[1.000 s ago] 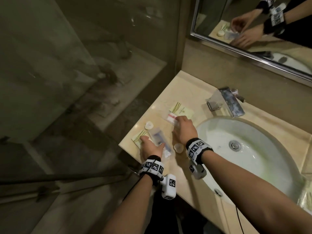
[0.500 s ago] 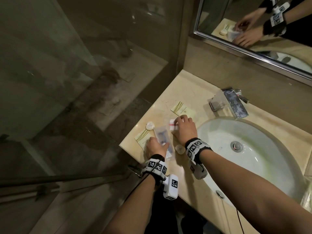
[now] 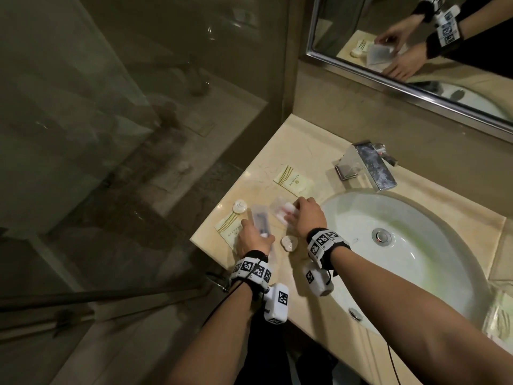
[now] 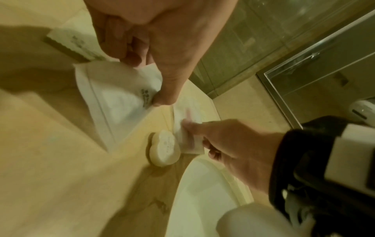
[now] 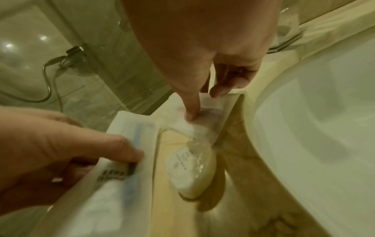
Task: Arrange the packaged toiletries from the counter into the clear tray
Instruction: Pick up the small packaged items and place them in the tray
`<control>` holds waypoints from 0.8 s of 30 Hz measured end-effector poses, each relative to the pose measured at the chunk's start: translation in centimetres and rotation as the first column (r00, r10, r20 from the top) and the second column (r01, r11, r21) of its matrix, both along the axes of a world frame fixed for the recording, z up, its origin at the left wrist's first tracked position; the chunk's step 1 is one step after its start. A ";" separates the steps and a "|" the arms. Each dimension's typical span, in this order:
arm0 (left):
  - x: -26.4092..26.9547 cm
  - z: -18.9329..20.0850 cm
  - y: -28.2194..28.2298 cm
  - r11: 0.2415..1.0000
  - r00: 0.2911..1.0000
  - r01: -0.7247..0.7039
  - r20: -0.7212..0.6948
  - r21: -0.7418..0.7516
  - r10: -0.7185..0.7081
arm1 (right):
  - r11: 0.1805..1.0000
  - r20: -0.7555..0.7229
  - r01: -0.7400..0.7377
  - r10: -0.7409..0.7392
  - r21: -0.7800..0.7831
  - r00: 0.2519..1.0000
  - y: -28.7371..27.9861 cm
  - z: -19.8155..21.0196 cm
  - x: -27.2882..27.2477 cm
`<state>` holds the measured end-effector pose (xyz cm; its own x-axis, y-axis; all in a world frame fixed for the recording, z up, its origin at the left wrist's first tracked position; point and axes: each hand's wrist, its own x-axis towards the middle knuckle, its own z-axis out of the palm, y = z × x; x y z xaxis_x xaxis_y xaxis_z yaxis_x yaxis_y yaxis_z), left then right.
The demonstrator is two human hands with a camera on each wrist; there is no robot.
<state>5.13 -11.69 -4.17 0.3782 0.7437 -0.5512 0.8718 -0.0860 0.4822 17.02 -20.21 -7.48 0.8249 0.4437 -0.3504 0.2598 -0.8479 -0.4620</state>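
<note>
My left hand (image 3: 254,237) pinches the near end of a clear toothbrush packet (image 3: 260,222) at the counter's front corner; the thumb lies on top of the toothbrush packet (image 5: 129,144). My right hand (image 3: 301,215) pinches a small white-and-pink packet (image 3: 284,211) just right of it, index finger pressing on the white-and-pink packet (image 5: 202,121). A round wrapped soap (image 3: 289,243) lies between my wrists. The clear tray (image 3: 379,55) shows plainly only in the mirror, under both hands; on the counter I cannot trace its outline.
Two cream sachets lie on the counter (image 3: 305,151), one far (image 3: 293,180) and one under my left hand (image 3: 229,229). A second round soap (image 3: 240,206) sits by the left edge. Sink basin (image 3: 416,273) and faucet (image 3: 372,168) are to the right, glass shower wall to the left.
My right hand has drawn the white-and-pink packet nearer and leftward, away from the far sachet, toward the toothbrush packet. My left hand keeps its hold on the toothbrush packet.
</note>
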 end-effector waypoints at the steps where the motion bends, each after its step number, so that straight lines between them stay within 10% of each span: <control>1: -0.1 0.1 0.1 1.000 0.999 -0.017 0.035 -0.015 0.017 | 1.000 -0.028 0.024 -0.024 0.019 0.999 -0.2 0.2 0.2; 11: 1.5 4.7 -0.1 0.973 0.901 -0.032 0.415 -0.230 0.128 | 0.843 -0.065 0.231 -0.229 0.485 0.971 -5.5 6.4 1.9; 24: 7.6 11.0 -13.4 0.909 0.750 0.274 0.662 -0.313 0.002 | 0.677 0.055 0.368 -0.517 0.637 0.854 -23.6 14.4 3.1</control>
